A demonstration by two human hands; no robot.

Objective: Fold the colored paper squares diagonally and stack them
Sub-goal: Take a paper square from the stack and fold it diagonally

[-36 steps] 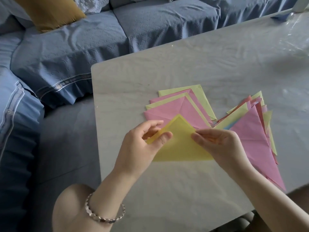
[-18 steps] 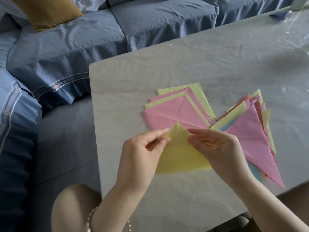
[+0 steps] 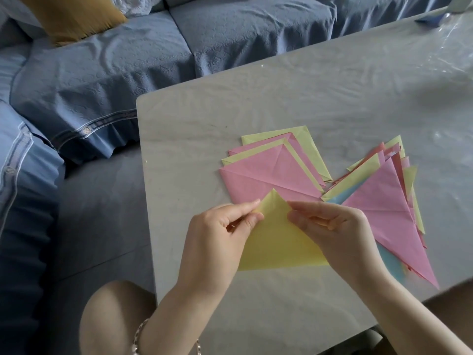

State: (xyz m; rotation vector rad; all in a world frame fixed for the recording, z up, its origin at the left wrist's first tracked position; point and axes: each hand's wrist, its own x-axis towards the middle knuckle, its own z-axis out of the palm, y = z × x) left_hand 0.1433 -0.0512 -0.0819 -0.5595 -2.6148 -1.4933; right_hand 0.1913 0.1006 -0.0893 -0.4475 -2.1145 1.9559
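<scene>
A yellow paper (image 3: 276,242), folded into a triangle with its tip pointing away from me, is held just above the table. My left hand (image 3: 217,242) pinches its left edge near the tip. My right hand (image 3: 335,231) pinches the right edge near the tip. Behind them lies a loose pile of pink and yellow paper squares (image 3: 268,167), the top pink one creased. To the right sits a fanned stack of folded triangles (image 3: 384,201) with a pink one on top and blue and yellow ones showing beneath.
The papers lie on a pale grey table (image 3: 332,98) under a clear cover. A blue sofa (image 3: 128,60) with a mustard cushion (image 3: 69,16) stands to the left and behind. My bare knee (image 3: 112,319) is at the table's near-left edge.
Both hands slid up the yellow triangle's sides toward its tip and drew closer together. The paper sits slightly lower and nearer to me than before.
</scene>
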